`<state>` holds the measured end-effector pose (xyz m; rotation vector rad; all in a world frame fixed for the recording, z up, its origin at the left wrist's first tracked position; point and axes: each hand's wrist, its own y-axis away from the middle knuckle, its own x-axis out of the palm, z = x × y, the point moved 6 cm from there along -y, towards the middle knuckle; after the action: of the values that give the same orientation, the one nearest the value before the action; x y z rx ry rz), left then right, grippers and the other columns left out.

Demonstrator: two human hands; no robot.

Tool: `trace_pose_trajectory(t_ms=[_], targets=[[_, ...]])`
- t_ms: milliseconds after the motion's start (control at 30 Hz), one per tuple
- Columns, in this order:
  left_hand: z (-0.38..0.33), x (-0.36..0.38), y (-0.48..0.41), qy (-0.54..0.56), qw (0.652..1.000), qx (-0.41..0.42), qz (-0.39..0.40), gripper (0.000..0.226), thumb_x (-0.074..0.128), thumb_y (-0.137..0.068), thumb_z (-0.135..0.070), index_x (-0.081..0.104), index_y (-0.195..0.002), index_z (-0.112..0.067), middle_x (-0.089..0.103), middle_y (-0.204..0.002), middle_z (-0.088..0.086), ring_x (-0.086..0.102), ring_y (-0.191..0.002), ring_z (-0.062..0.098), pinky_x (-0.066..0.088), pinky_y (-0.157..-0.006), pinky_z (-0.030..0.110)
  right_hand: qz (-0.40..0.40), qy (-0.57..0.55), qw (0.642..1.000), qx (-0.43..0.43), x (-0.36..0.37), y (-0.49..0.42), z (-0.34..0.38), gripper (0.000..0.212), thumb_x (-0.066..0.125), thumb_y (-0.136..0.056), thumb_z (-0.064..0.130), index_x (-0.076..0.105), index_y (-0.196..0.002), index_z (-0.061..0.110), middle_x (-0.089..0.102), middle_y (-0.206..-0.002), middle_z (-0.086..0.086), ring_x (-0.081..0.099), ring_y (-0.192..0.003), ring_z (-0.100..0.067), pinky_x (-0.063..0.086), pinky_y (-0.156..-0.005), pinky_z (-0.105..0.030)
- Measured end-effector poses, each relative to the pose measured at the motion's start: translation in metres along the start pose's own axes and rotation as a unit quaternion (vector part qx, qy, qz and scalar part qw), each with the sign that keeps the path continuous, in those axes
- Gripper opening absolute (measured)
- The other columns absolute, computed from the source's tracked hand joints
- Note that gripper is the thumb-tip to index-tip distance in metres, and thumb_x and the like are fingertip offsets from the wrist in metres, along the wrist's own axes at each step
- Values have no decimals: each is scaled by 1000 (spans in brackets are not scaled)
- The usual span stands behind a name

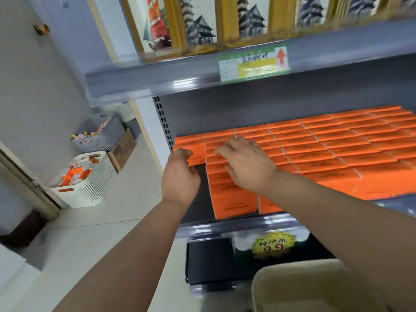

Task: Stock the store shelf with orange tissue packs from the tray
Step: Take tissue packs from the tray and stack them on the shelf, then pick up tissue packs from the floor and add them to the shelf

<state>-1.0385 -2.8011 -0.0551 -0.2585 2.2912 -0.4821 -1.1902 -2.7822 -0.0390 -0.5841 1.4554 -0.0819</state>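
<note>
Rows of orange tissue packs (326, 149) stand tightly on the dark shelf (238, 224). At the left end of the shelf my left hand (180, 174) grips one orange pack (195, 157) beside a bare dark strip of shelf floor. My right hand (245, 163) lies with spread fingers on top of the packs in the neighbouring column. A white slatted tray (90, 188) with several more orange packs sits on the floor at the left.
Above is another shelf (180, 79) holding framed pictures (195, 25), with a price label (254, 64) on its edge. Grey baskets (103, 134) and a cardboard box (123, 149) stand on the floor behind the tray. A yellow price tag (272, 244) hangs under the shelf.
</note>
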Motion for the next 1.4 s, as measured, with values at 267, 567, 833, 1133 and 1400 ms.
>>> trace_pose_trajectory(t_ms=[267, 567, 833, 1133, 1400], targets=[[-64, 31, 126, -4, 996, 39, 83, 32, 52, -87, -4, 54, -119, -10, 56, -120, 10, 60, -102, 26, 49, -82, 35, 85, 7, 994, 73, -24, 153, -27, 53, 59, -84, 13, 44, -135, 22, 45, -124, -6, 40, -123, -27, 36, -95, -42], [-40, 133, 272, -114, 930, -108, 332, 36, 53, -87, -11, 46, -122, -8, 56, -115, 8, 57, -98, 25, 51, -77, 37, 274, 53, 942, 188, 34, 331, -90, 51, 54, -90, 16, 37, -138, 22, 41, -132, -7, 39, -122, -26, 36, -98, -41], [11, 188, 334, -276, 819, -170, 474, 56, 42, -90, -17, 28, -142, -2, 39, -137, 18, 46, -122, 34, 44, -101, 41, 386, 49, 867, 312, 90, 446, -140, 64, 54, -90, 21, 23, -146, 19, 32, -142, -11, 38, -127, -30, 39, -102, -43], [34, 212, 324, -293, 803, -264, 446, 56, 45, -94, -26, 33, -139, 5, 47, -134, 19, 52, -118, 31, 45, -97, 36, 353, -75, 843, 399, 127, 485, -151, 67, 46, -95, 22, 10, -150, 16, 21, -152, -10, 30, -134, -30, 38, -102, -43], [-6, 244, 327, -262, 802, -213, 492, 29, 47, -93, -22, 58, -110, -2, 57, -96, 9, 56, -87, 22, 47, -73, 29, 327, -57, 819, 467, 125, 487, -180, 49, 44, -94, 22, 29, -138, 10, 44, -126, -11, 44, -117, -27, 43, -93, -39]])
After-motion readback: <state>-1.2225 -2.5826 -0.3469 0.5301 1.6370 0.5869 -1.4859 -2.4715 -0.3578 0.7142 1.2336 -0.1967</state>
